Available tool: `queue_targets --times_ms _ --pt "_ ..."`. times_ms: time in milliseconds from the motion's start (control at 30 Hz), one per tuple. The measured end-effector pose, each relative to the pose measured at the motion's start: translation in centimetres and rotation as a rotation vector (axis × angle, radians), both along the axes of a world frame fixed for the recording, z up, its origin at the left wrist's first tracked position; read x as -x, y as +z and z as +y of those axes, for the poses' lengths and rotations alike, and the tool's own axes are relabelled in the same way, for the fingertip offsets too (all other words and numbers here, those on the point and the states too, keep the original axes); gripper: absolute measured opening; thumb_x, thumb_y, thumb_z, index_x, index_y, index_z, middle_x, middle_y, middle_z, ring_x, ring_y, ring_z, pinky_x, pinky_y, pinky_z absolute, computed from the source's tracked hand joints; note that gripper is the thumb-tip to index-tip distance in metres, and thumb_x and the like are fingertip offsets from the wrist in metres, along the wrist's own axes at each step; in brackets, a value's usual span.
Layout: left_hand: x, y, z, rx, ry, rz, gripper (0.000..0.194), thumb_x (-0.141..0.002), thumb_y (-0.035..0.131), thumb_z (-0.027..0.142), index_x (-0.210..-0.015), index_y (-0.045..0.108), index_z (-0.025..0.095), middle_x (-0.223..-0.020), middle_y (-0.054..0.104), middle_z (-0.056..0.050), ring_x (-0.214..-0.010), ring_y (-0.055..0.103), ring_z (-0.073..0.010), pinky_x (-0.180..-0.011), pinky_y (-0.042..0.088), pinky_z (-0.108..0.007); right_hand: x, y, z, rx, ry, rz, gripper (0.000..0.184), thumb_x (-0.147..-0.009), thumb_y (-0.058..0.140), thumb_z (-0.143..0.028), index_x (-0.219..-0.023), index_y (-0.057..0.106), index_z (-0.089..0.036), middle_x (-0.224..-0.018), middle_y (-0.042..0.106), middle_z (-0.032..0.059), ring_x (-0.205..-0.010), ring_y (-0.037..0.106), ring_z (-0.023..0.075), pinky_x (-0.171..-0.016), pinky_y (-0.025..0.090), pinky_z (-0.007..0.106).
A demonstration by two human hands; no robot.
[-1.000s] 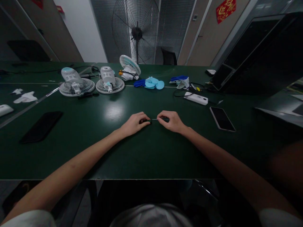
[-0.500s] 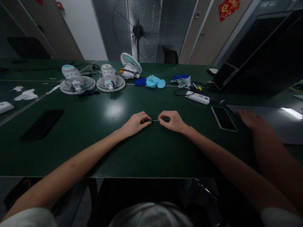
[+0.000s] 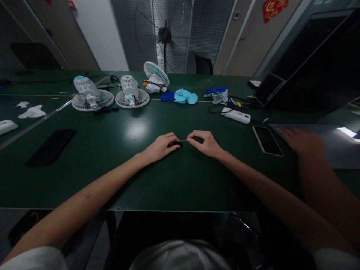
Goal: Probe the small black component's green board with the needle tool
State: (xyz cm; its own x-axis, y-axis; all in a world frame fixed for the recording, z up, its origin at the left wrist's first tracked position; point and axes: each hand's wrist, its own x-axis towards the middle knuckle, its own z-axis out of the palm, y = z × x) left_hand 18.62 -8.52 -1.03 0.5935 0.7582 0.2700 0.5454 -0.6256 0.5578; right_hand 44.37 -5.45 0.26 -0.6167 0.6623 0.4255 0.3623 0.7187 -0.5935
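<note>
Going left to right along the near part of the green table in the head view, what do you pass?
Black phone → left hand → thin rod held between the hands → right hand → second phone → another person's hand on a grey sheet.

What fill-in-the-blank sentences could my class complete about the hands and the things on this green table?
1. The left hand and right hand pinch a small dark tool with a thin metal ____ spanning the gap between them.
2. The smartphone lying right of the right hand has its screen facing ____.
3. At the far side of the table lie ____ small white desk fans.
4. Another person's hand rests flat on a ____ sheet.

Missing words: shaft; up; three; grey
</note>
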Motion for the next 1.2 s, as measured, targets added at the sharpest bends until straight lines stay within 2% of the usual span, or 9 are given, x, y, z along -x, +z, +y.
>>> queue_targets --times_ms 100,167,367,467,533,733,967,1100,1200 --pt "1.0 0.2 0.4 -0.006 -0.017 0.035 0.030 -0.100 0.054 0.036 -0.125 0.066 0.025 -0.120 0.063 -0.008 -0.103 0.063 -0.0194 -0.090 0.050 -0.033 -0.2 0.0 0.1 0.000 -0.016 0.004 0.019 -0.099 0.059 -0.033 -0.099 0.073 -0.020 -0.093 0.074 0.0057 -0.082 0.067 0.0211 -0.074 0.051 0.035" --pt "2.7 0.4 1.4 -0.018 0.026 0.056 0.029 -0.100 0.054 0.036 -0.124 0.067 0.025 -0.121 0.064 -0.008 -0.107 0.062 -0.0207 -0.094 0.049 -0.034 -0.2 0.0 0.0 0.003 -0.013 0.003 0.018 -0.099 0.060 -0.033 -0.099 0.073 -0.020 -0.093 0.074 0.0052 -0.082 0.067 0.0206 -0.074 0.050 0.034" --pt "13.1 0.5 5.0 -0.103 0.448 0.091 0.031 -0.093 0.059 0.039 -0.116 0.071 0.020 -0.105 0.063 -0.010 -0.085 0.059 -0.0229 -0.083 0.047 -0.037 0.0 0.1 -0.1 0.007 -0.008 0.016 0.018 -0.098 0.060 -0.032 -0.097 0.074 -0.020 -0.091 0.074 0.0047 -0.080 0.067 0.0196 -0.073 0.050 0.033" --pt "17.7 0.4 5.2 -0.143 0.634 0.092 0.031 -0.090 0.061 0.041 -0.109 0.074 0.020 -0.103 0.063 -0.010 -0.081 0.057 -0.0232 -0.081 0.045 -0.037 -0.1 0.1 0.0 0.009 -0.006 0.018 0.018 -0.098 0.061 -0.033 -0.096 0.074 -0.020 -0.090 0.074 0.0044 -0.078 0.066 0.0192 -0.072 0.050 0.033" --pt "19.4 0.2 5.0 -0.157 0.704 0.094 0.031 -0.089 0.062 0.043 -0.106 0.074 0.020 -0.103 0.064 -0.010 -0.080 0.057 -0.0229 -0.081 0.045 -0.036 -0.1 0.1 0.0 0.011 -0.001 0.014 0.018 -0.098 0.061 -0.032 -0.097 0.074 -0.020 -0.090 0.074 0.0042 -0.079 0.066 0.0191 -0.072 0.050 0.033" --pt "20.7 -0.7 5.3 -0.162 0.760 0.102 0.034 -0.088 0.065 0.042 -0.113 0.073 0.020 -0.107 0.066 -0.009 -0.081 0.058 -0.0207 -0.081 0.044 -0.033 -0.1 0.1 0.0 0.015 0.002 0.003 0.018 -0.099 0.061 -0.032 -0.098 0.073 -0.019 -0.091 0.073 0.0046 -0.080 0.067 0.0196 -0.073 0.050 0.033" --pt "22.4 -0.8 5.3 -0.097 0.873 0.089 0.061 -0.077 0.079 0.054 -0.123 0.067 0.017 -0.098 0.067 -0.006 -0.076 0.057 -0.0184 -0.070 0.043 -0.030 -0.2 -0.1 0.2 0.025 0.014 -0.008 0.018 -0.099 0.060 -0.032 -0.099 0.073 -0.020 -0.092 0.074 0.0048 -0.081 0.067 0.0197 -0.073 0.050 0.034" --pt "23.5 -0.3 4.6 -0.034 0.894 0.129 0.047 -0.080 0.079 0.054 -0.106 0.073 0.015 -0.091 0.063 -0.002 -0.079 0.056 -0.0156 -0.074 0.044 -0.027 -0.2 0.0 0.1 0.032 0.019 -0.008 0.018 -0.099 0.060 -0.032 -0.099 0.073 -0.019 -0.092 0.074 0.0049 -0.081 0.067 0.0198 -0.073 0.051 0.034" --pt "24.1 0.0 4.1 -0.019 0.943 0.175 0.040 -0.086 0.074 0.050 -0.101 0.070 0.013 -0.094 0.063 -0.003 -0.083 0.057 -0.0162 -0.079 0.048 -0.031 -0.2 0.1 0.0 0.035 0.022 -0.009 0.018 -0.099 0.060 -0.032 -0.100 0.073 -0.019 -0.092 0.074 0.0050 -0.080 0.067 0.0196 -0.073 0.051 0.033"
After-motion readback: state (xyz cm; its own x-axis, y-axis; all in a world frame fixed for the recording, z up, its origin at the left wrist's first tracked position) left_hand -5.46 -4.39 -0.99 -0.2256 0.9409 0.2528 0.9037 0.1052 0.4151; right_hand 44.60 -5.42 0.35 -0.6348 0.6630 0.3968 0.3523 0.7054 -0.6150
